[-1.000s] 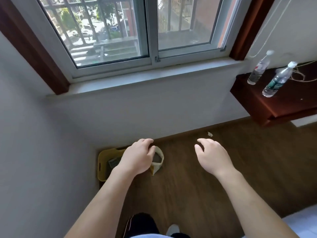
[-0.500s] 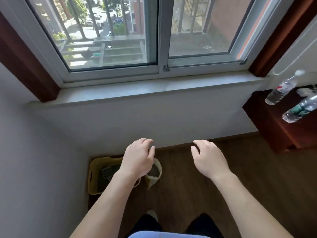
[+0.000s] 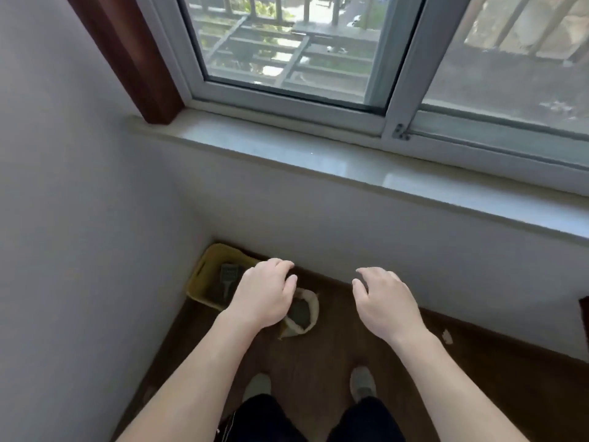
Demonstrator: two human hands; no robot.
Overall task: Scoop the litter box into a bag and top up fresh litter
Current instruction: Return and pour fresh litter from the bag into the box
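The window (image 3: 287, 49) and its pale sill (image 3: 287, 151) fill the view from eleven to three o'clock, and a white wall (image 3: 79, 193) runs down the nine o'clock side. The two meet in a corner over a dark wooden floor (image 3: 347, 346).

In that corner, at about seven o'clock in the view, sits the yellow litter box (image 3: 196, 283) with dark litter in it. Just beside it, toward six o'clock, a small beige bag (image 3: 314, 309) stands open on the floor with dark material inside. Whether that is scooped waste or fresh litter cannot be told.

The person stands over them, both shoes showing at six o'clock. The left hand (image 3: 264, 296) hangs above the gap between box and bag, and the right hand (image 3: 385, 303) hangs over bare floor at five o'clock. Each grip is released, with fingers loosely bent and nothing in them.

A grey scoop (image 3: 229, 275) lies inside the box, untouched, and a pale scrap (image 3: 447, 336) lies on the floor at four o'clock.

By this evidence the task looks to be at its start: the scoop is not in hand, no waste is visibly being moved, and scooping, bagging and topping up all appear to be left.
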